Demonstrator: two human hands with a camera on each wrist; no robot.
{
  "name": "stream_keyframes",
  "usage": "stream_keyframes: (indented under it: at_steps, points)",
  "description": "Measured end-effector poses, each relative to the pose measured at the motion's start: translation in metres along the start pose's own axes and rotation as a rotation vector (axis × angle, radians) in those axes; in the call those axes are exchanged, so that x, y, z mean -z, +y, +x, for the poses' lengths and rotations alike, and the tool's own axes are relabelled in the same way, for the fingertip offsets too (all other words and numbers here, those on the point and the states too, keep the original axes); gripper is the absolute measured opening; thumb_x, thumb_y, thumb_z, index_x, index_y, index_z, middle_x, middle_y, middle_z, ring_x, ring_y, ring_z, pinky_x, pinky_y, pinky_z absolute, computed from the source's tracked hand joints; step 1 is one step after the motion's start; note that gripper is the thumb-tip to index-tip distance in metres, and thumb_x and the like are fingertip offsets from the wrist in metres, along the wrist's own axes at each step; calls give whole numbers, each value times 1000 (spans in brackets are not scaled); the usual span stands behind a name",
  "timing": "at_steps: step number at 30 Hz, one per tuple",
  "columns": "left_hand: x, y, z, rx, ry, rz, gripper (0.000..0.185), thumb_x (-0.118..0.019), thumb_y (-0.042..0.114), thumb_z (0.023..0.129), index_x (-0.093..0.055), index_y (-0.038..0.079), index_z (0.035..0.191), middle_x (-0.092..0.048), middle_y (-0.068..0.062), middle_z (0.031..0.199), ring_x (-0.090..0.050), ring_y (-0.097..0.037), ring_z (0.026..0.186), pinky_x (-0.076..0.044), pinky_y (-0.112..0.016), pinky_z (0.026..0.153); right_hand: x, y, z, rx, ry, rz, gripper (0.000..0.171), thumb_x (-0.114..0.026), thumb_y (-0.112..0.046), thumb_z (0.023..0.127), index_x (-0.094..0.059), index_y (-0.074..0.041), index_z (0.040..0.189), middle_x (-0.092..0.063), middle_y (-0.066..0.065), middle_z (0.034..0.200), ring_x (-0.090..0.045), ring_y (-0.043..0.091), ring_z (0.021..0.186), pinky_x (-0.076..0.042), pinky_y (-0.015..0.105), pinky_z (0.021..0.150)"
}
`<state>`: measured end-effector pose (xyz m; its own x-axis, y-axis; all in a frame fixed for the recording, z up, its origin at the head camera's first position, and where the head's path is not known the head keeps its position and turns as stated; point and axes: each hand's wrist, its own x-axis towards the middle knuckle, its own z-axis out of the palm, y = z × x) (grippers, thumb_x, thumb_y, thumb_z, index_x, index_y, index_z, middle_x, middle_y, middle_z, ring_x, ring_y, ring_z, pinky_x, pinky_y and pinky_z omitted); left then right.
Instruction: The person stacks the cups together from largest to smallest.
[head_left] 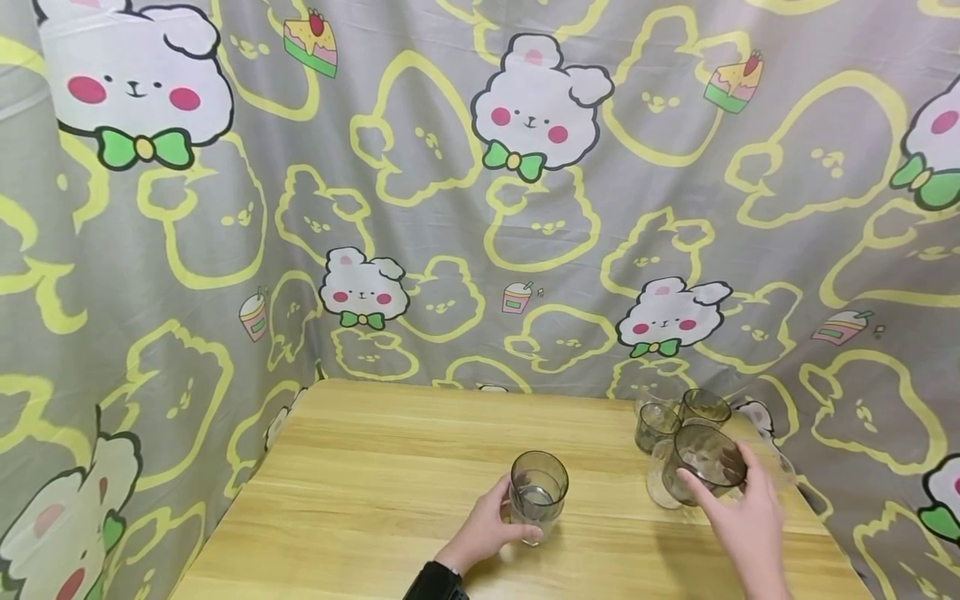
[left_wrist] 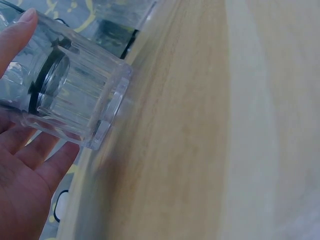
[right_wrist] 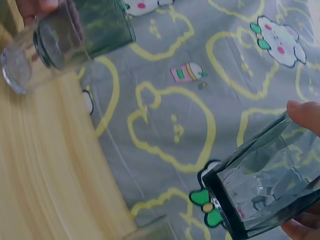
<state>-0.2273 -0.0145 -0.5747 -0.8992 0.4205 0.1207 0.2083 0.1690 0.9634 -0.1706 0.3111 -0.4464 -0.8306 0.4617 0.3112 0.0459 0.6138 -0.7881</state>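
Note:
Over the middle front of the table, my left hand (head_left: 487, 527) grips a clear glass (left_wrist: 95, 100) round its side. A smoky grey glass (head_left: 540, 477) is nested inside it, its upper part standing out above the clear one. The thick clear base shows close over the wood in the left wrist view. On the right, my right hand (head_left: 742, 521) holds another smoky glass (head_left: 701, 467), thumb on one side and fingers on the other. Its faceted walls and thick dark base (right_wrist: 227, 205) appear in the right wrist view. A clear glass (head_left: 662, 487) is partly hidden behind it.
Two more smoky glasses (head_left: 658, 429) (head_left: 707, 406) stand at the back right, with clear glass partly visible around them. The wooden table (head_left: 375, 467) is bordered by a grey patterned curtain (head_left: 435, 229) behind and on both sides. A black band (head_left: 435, 582) circles my left wrist.

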Motion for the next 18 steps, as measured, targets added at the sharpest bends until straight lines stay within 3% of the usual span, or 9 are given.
stream_keyframes:
  at_steps: [10,12,15,17,18]
  points:
    - [-1,-2,0,-23,4,9,88,-83,31,75,-35,30,148,-54,-2,142,-54,-25,129,-47,-40,109,-16,-29,-4,66,-99,65,98,-82,-33,78,-24,-14,155,-39,25,148,-41,40,131,-38,58,107]
    - [-1,-3,1,-25,6,9,88,-84,32,75,-36,31,148,-55,-1,141,-55,-24,128,-47,-39,109,-20,-34,-5,98,-87,49,98,-84,-33,76,-27,-14,154,-42,23,146,-44,38,130,-43,40,108]
    - [-1,-3,1,-26,7,11,87,-84,32,74,-36,32,148,-55,0,141,-55,-23,128,-47,-38,109,-25,-42,-6,150,-63,41,95,-86,-31,74,-34,-15,151,-47,21,143,-48,36,127,-44,25,100]
    - [-1,-4,1,-22,5,6,87,-84,32,74,-36,33,147,-54,1,141,-55,-23,128,-47,-38,109,-28,-47,-7,178,-52,53,94,-87,-29,72,-36,-16,150,-48,19,142,-48,36,128,-45,25,100]
    - [-1,-4,1,-21,5,4,87,-84,32,74,-36,33,148,-54,0,141,-55,-23,128,-47,-37,109,-29,-50,-7,189,-55,63,93,-87,-28,72,-37,-17,150,-48,19,142,-48,36,128,-46,34,102]
